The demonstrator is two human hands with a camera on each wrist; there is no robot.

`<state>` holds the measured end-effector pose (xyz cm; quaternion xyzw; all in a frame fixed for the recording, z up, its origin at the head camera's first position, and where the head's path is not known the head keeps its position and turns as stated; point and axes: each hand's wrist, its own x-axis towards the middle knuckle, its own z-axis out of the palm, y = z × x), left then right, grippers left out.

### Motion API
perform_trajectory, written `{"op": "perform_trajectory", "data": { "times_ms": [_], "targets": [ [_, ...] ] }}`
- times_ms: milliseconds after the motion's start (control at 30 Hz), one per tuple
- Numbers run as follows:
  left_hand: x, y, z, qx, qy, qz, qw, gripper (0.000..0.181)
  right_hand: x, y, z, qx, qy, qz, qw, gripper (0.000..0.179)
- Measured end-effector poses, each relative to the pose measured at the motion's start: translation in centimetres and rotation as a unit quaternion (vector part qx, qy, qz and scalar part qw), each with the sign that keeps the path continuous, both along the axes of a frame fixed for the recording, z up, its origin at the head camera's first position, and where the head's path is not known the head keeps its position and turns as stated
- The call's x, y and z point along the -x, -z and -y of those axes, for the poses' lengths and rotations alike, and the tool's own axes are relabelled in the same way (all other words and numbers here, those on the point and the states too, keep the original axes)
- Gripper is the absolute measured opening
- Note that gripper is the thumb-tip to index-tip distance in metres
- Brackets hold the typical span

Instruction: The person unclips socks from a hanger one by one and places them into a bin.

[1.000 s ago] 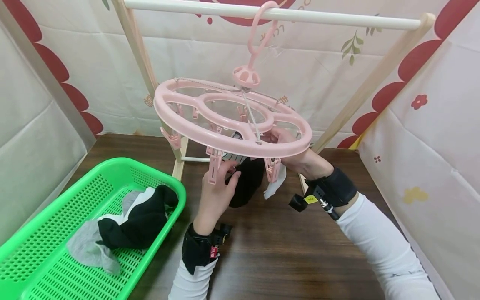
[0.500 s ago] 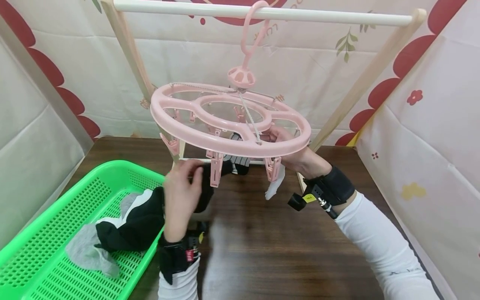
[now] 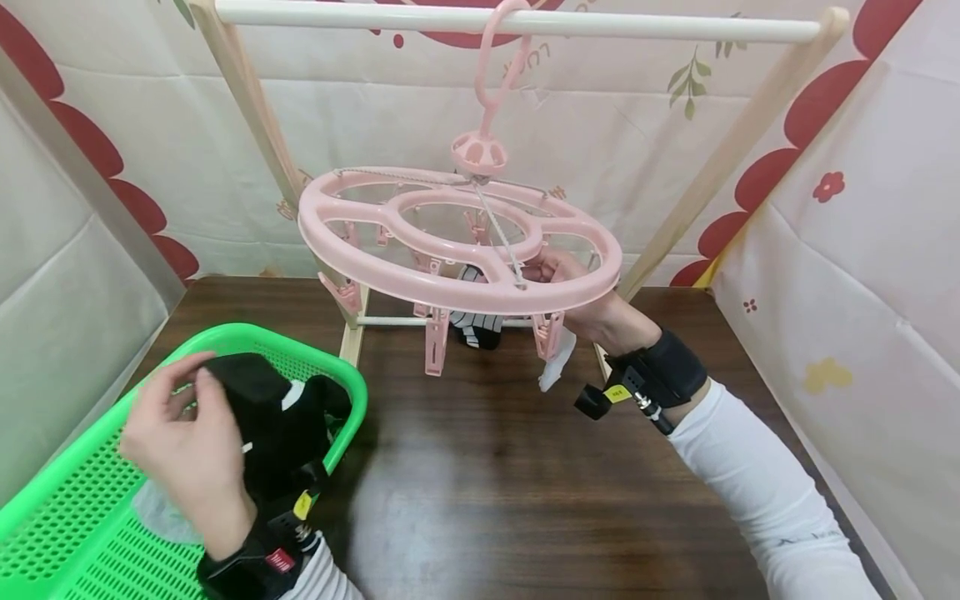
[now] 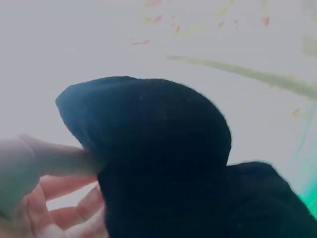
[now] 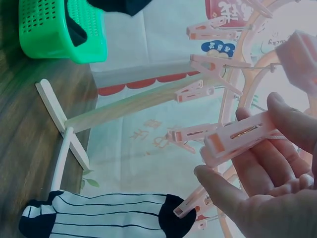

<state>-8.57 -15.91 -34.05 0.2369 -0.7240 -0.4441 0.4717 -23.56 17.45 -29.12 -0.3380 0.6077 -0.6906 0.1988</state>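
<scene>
In the head view, my left hand (image 3: 191, 446) is over the green basket (image 3: 240, 335), pinching a black sock (image 3: 251, 392) between thumb and fingers. That sock fills the middle of the left wrist view, and the thumb presses on its edge. My right hand (image 3: 592, 312) reaches under the round pink clip hanger (image 3: 420, 287). The right wrist view shows its thumb and fingers gripping a pink clothespin (image 5: 240, 136) with nothing in its jaws. A white sock with black stripes (image 5: 109, 213) hangs from a neighbouring clip. Further right dangles a white sock (image 3: 557, 360).
The hanger hooks over a white rod (image 3: 637, 25) on a wooden frame (image 3: 697, 192). Gray and black socks lie in the basket, including a gray one (image 3: 161, 512). Several pink clips, such as one clip (image 3: 436, 342), hang below the ring. Fabric walls surround the brown table (image 3: 525, 492).
My left hand has carried the black sock from under the hanger leftward to over the basket. My right hand has stayed at the hanger's right side.
</scene>
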Motion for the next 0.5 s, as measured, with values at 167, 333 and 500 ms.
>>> {"op": "perform_trajectory", "data": {
  "times_ms": [167,333,500],
  "targets": [
    [-0.75,-0.33,0.73,-0.039,-0.060,0.006,0.9975,0.022,0.11,-0.09,0.21,0.014,0.006,0.005,0.9999,0.035],
    [-0.73,-0.37,0.87,-0.070,-0.059,0.004,0.9958,0.021,0.33,0.06,0.23,0.028,-0.018,-0.008,0.9994,0.029],
    [-0.37,-0.06,0.65,-0.065,-0.033,0.008,0.9973,0.022,0.17,0.19,0.16,0.021,0.010,-0.025,0.9994,0.043]
  ]
}}
